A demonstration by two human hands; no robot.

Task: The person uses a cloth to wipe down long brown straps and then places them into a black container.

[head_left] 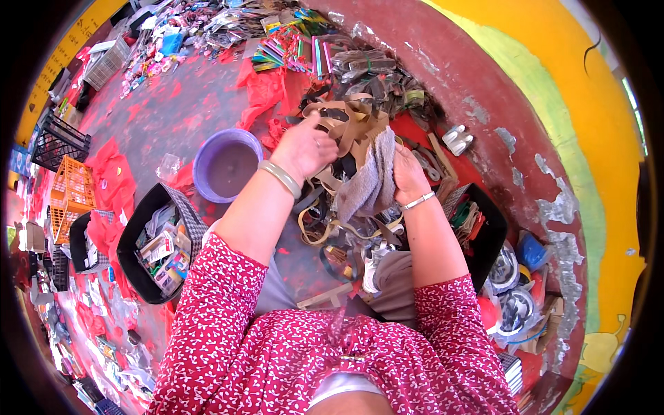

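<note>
Grey towelling cloth (368, 183): held, right hand (409, 173). Tan straps (362, 135): beside half-curled left hand (304, 149), grip unclear. Advised: keep loops clear of cloth.

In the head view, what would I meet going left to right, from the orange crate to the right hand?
Orange crate, large black-lined box, purple basin, left hand, grey cloth, right hand.
</note>
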